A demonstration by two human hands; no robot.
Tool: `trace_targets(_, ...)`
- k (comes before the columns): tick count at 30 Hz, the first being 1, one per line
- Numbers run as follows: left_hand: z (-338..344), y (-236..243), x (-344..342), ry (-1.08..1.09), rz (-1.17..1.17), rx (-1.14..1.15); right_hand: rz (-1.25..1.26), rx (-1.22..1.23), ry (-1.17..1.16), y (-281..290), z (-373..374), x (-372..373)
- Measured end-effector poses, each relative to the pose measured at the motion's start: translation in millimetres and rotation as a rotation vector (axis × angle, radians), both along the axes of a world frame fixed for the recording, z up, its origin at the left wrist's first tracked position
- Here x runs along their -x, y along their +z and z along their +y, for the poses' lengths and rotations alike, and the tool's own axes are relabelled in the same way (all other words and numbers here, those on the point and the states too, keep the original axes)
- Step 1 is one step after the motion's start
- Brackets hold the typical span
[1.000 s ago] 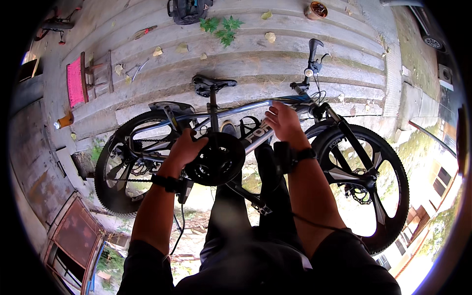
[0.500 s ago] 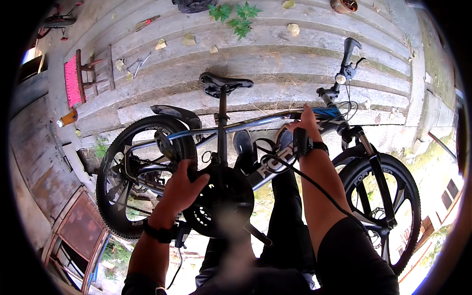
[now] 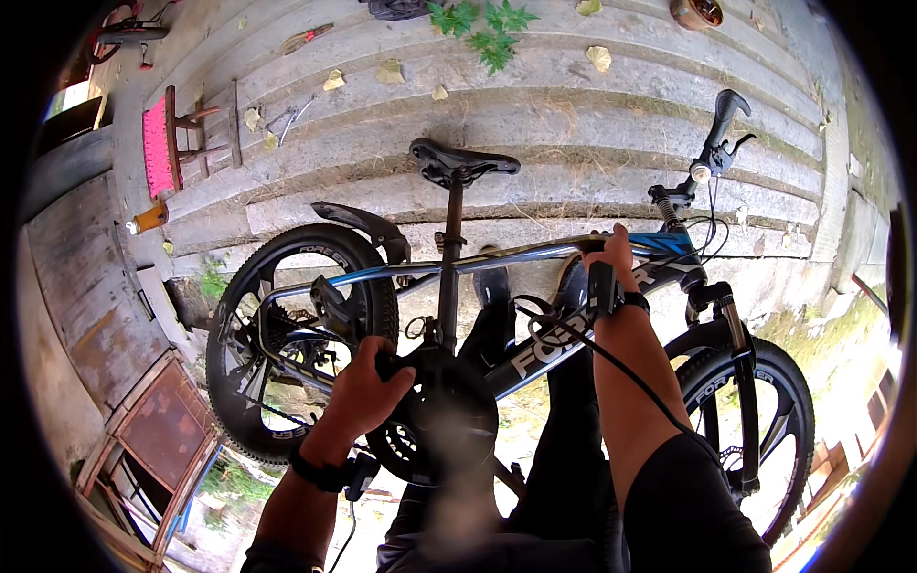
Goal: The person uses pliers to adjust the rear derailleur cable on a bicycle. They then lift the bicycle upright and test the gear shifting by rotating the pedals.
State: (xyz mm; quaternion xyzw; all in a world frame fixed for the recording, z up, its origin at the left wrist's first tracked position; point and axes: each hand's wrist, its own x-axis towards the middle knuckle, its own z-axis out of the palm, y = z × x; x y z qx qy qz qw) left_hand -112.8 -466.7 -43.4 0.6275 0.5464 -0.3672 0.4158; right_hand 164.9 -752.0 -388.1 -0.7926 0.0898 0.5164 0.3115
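A black mountain bike with blue and silver on its frame [image 3: 537,356] stands across in front of me. My right hand [image 3: 612,252] is closed around its top tube, behind the handlebar stem. Lower left, my left hand [image 3: 368,387] is curled at the edge of the round black chain guard [image 3: 463,396]; what its fingers hold is hidden. Just beyond that hand are a black pedal [image 3: 331,304] and the rear wheel [image 3: 224,368]. The saddle [image 3: 463,162] is above the seat post, the handlebar grip [image 3: 729,103] at upper right, the front wheel [image 3: 802,411] below it.
Stone steps [image 3: 382,129] with dry leaves lie beyond the bike. A pink-seated chair [image 3: 158,143], an amber bottle [image 3: 148,219] and metal tools [image 3: 288,119] are at left. A pot [image 3: 696,12] is far right. A black cable [image 3: 635,382] crosses my right forearm. My shoes [image 3: 491,279] show behind the frame.
The steps and bike have shifted rightward in view. The pedal near my left hand appears lower against the frame. Both hands stay in the same places on the bike.
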Motion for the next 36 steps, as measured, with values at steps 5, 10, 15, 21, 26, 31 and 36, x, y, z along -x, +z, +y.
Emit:
trace_targets(5,-20,0,7,-0.004,-0.101,-0.071,-0.246,0.218,0.519,27,-15,-29)
trace_targets(10,-45,13,6,0.064,-0.269,-0.175,-0.128,-0.373,-0.627,103,39,-67)
trace_targets(15,-63,7,7,0.133,-0.622,-0.325,-0.128,-0.822,-0.755,160,38,-150)
trace_targets(21,0,-13,-45,0.174,-0.994,-0.631,0.029,-1.121,-1.536,345,130,-216)
trace_targets(26,59,-20,-106,0.24,-1.152,-0.54,-0.067,-1.305,-1.382,430,182,-237)
trace_targets(31,59,-84,-108,0.401,-1.299,-0.406,-0.038,-1.409,-1.275,466,207,-208)
trace_targets(36,8,-157,-116,0.274,-1.19,-0.546,0.054,-1.471,-1.174,426,200,-173)
